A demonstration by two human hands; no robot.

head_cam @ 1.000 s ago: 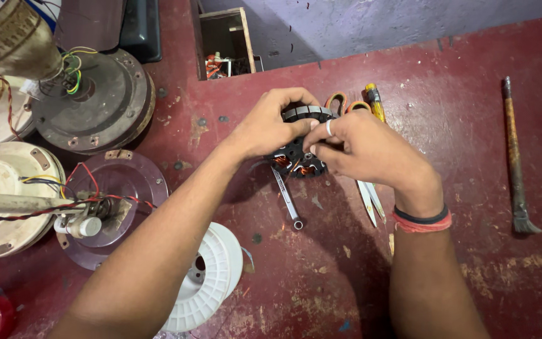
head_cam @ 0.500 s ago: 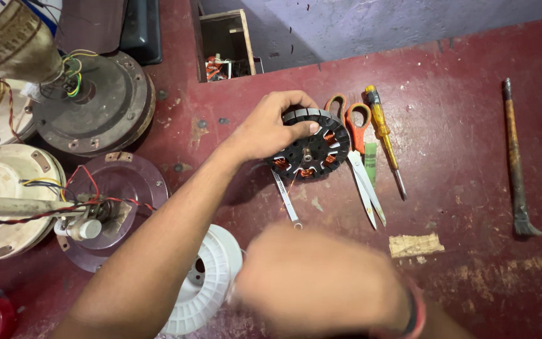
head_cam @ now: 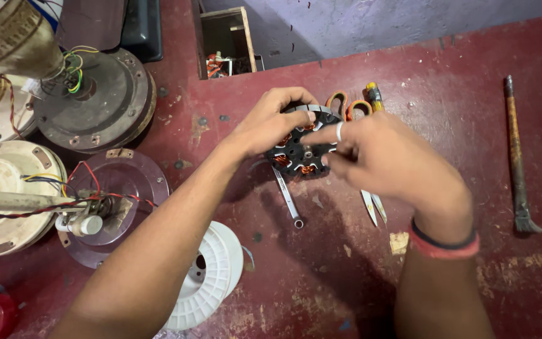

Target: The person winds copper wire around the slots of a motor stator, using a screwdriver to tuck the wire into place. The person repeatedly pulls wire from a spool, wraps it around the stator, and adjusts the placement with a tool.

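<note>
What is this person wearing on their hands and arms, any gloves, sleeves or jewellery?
No gloves and no sleeves in view: both forearms are bare. The right hand has a thin silver-coloured ring on one finger, and its wrist carries a red band with a narrow black band right beside it. The left hand and its wrist wear nothing.
</note>
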